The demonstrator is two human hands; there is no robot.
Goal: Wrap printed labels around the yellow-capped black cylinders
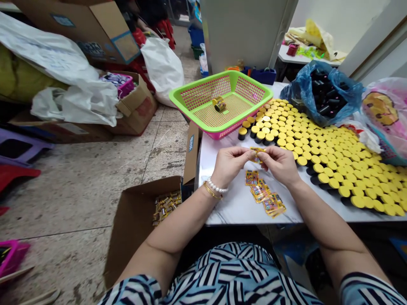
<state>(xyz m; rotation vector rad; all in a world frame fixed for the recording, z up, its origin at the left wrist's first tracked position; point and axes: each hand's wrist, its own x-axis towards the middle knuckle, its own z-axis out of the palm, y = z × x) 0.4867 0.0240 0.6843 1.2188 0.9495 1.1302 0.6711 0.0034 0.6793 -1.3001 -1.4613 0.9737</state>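
Note:
Between my two hands, above the table, is a small yellow printed label [257,155]. My left hand [231,163] pinches its left side between thumb and fingers. The right side is pinched by my right hand [280,163]. Just below, a spread pile of similar labels [261,190] lies on the white table [229,207]. Many small black containers with yellow lids [302,144] stand packed together to the right of my hands. Beyond my hands sits a green basket [197,120] with a few yellow-wrapped containers [219,104] in it.
A blue plastic bag [294,91] of black pieces stands at the table's back right, beside a clear printed bag [389,114]. Left of the table, an open cardboard box [127,228] holds many wrapped containers [167,206]. Boxes and white sacks [163,70] line the floor further off.

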